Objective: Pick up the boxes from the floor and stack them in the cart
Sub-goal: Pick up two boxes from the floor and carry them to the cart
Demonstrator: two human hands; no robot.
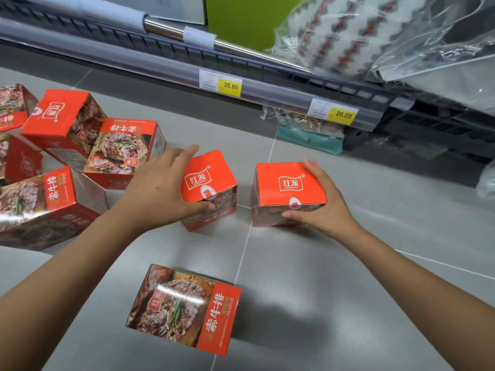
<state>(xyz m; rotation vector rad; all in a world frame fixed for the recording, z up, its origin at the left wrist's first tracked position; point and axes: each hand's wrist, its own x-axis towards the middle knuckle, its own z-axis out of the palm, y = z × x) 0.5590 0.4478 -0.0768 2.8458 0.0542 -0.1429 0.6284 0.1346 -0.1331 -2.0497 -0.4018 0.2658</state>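
Note:
Several red boxes printed with meat pictures lie on the grey tiled floor [348, 277]. My left hand [160, 191] grips one upright box [211, 180] from its left side, thumb on the front face and fingers over the far edge. My right hand [324, 207] grips a second upright box [286, 188] from its right side, thumb under the front and fingers along the back edge. Both boxes stand on the floor. Another box [184, 309] lies flat near me, between my forearms. No cart is in view.
A heap of the same boxes [88, 140] lies at the left. A low shop shelf [267, 87] with yellow price tags runs across the back, with plastic-wrapped goods [361, 36] on it and a packet [310, 135] under it.

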